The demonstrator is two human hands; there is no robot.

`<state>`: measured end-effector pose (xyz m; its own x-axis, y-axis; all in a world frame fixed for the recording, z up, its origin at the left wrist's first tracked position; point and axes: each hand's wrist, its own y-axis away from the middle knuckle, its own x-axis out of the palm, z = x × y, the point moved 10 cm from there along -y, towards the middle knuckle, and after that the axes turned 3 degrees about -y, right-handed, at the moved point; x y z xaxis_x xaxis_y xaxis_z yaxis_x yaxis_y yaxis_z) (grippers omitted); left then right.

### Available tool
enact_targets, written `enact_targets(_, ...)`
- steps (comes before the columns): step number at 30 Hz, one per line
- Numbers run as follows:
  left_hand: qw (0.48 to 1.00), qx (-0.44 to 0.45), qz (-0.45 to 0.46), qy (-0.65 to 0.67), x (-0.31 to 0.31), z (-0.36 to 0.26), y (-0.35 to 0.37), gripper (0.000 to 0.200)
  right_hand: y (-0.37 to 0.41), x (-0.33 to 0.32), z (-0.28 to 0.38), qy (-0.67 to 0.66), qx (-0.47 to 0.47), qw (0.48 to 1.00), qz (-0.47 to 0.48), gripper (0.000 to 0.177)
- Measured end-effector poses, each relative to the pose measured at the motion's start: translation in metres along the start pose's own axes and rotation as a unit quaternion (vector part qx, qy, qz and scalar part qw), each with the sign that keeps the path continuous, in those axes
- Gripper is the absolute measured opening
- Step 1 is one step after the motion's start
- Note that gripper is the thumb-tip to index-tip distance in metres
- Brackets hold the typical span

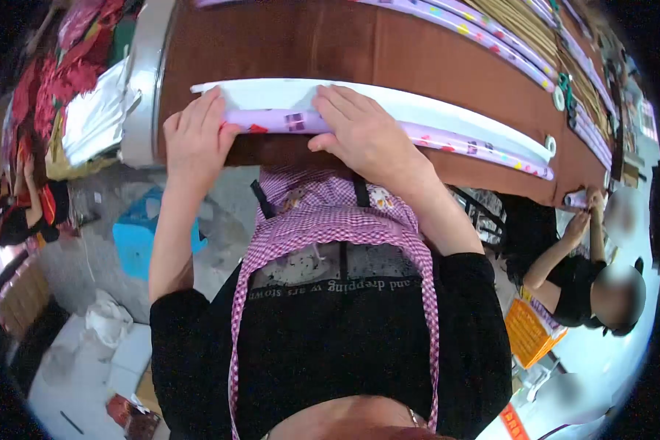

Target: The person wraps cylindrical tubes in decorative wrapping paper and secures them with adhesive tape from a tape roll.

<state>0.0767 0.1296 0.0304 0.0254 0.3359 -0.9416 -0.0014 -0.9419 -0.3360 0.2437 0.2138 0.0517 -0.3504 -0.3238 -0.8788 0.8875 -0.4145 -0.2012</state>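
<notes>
A sheet of purple patterned wrapping paper [433,136] lies partly rolled up along the near edge of the brown table, its white inner side [389,103] showing beyond the roll. My left hand [198,136] curls over the roll's left end, thumb on the near side. My right hand [367,132] bends over the roll near its middle, fingertips by the white side and thumb at the front. The far side of the sheet curls up in a white edge that ends at the right in a small loop [551,147].
Finished purple rolls [477,40] and thin brown sticks [517,26] lie at the table's far right. Green-handled scissors [565,88] and a tape roll [559,99] are near them. A blue stool [139,235] stands left below. A co-worker [572,271] handles a roll at right.
</notes>
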Motion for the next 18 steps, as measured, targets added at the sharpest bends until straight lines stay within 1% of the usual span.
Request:
enact_targets(2,1.000,0.010,0.004,0.019,0.001,0.000,0.002,0.043,0.020,-0.015,-0.018,-0.021,0.043,0.999,0.000,0.054)
enact_targets(4,1.000,-0.002,0.027,-0.002,0.004,0.001,0.001,0.042,0.044,-0.027,-0.042,-0.008,0.080,0.997,-0.009,0.052)
enact_targets(5,1.000,0.014,0.021,0.008,0.003,-0.003,0.000,0.042,0.057,-0.034,-0.055,-0.008,0.103,0.995,-0.012,0.051)
enact_targets(6,0.999,0.002,0.034,0.001,0.005,0.000,0.001,0.041,0.069,-0.045,-0.065,0.003,0.117,0.993,-0.020,0.051)
enact_targets(7,0.999,-0.012,0.048,-0.007,0.008,0.003,0.002,0.039,0.082,-0.055,-0.078,-0.005,0.147,0.989,-0.031,0.049)
enact_targets(8,0.999,0.003,0.042,-0.001,0.008,0.001,0.002,0.039,0.095,-0.065,-0.090,-0.015,0.175,0.983,-0.043,0.047)
enact_targets(9,0.999,-0.002,0.051,-0.015,0.012,0.004,0.004,0.038,0.110,-0.071,-0.100,-0.009,0.184,0.981,-0.057,0.040)
enact_targets(10,0.998,-0.009,0.060,-0.031,0.014,0.006,0.006,0.037,0.123,-0.079,-0.108,-0.003,0.193,0.979,-0.064,0.040)
enact_targets(12,0.998,-0.001,0.058,-0.015,0.011,0.002,0.004,0.037,0.151,-0.095,-0.129,0.023,0.243,0.967,-0.077,0.036)
enact_targets(13,0.998,-0.004,0.060,-0.002,0.010,0.003,0.004,0.038,0.164,-0.102,-0.138,0.049,0.243,0.966,-0.077,0.032)
enact_targets(14,0.998,0.007,0.055,0.000,0.009,0.003,0.004,0.038,0.177,-0.110,-0.149,0.054,0.249,0.963,-0.086,0.032)
enact_targets(16,0.998,0.001,0.068,-0.014,0.015,0.009,0.007,0.038,0.204,-0.123,-0.174,0.066,0.292,0.950,-0.091,0.030)
enact_targets(18,0.998,0.012,0.061,-0.015,0.014,0.008,0.007,0.038,0.227,-0.138,-0.191,0.077,0.300,0.945,-0.109,0.029)
